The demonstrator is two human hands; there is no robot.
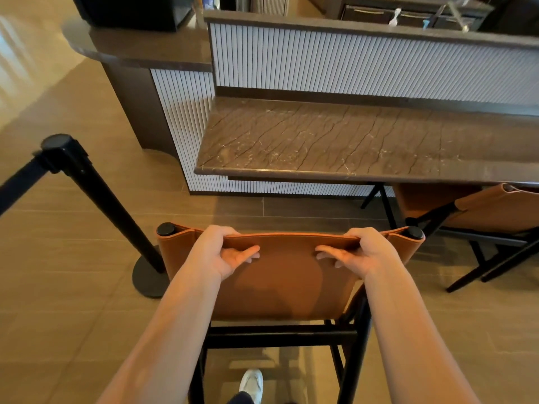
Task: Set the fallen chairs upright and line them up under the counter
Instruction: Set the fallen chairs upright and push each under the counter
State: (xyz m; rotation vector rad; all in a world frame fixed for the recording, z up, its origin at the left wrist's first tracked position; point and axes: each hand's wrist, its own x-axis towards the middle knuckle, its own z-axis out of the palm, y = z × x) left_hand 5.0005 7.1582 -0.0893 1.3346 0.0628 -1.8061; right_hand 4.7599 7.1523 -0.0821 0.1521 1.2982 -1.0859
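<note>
A black stanchion (96,199) with a belt running off to the left stands on the tiled floor (58,287) just left of the chair (280,281), its round base close to the chair's left side. Ahead, the brown marble surface (350,138) juts out from a ribbed white panel (364,59), with open floor between its edge and the chair. A second chair (478,211), upright, sits partly tucked under the surface at the right. A white shoe (252,384) shows below, between the chair's black legs. No writing can be read anywhere.

The chair stands upright, its tan leather back toward the person, short of the surface and left of the second chair. Both arms reach forward and down. The left hand (221,252) and right hand (358,250) are each closed over the top edge of the backrest, fingers curled over the far side and thumbs on the near face, set apart toward either corner.
</note>
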